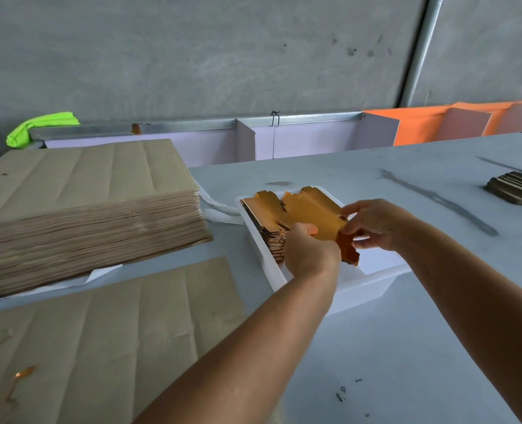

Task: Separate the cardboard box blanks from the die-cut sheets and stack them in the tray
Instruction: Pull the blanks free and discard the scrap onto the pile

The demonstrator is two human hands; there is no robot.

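Observation:
A white tray sits on the grey table and holds a stack of gold-orange box blanks. Over the tray, both hands hold one gold blank. My left hand grips its near edge, thumb on top. My right hand pinches its right side, where a flap hangs down. A tall pile of brown die-cut sheets stands to the left of the tray. A single brown sheet lies flat in front of that pile.
A small stack of blanks lies at the table's far right. Gold and brown offcuts litter the near left corner. White paper lies between pile and tray. Behind the table stand white and orange bins and a green object.

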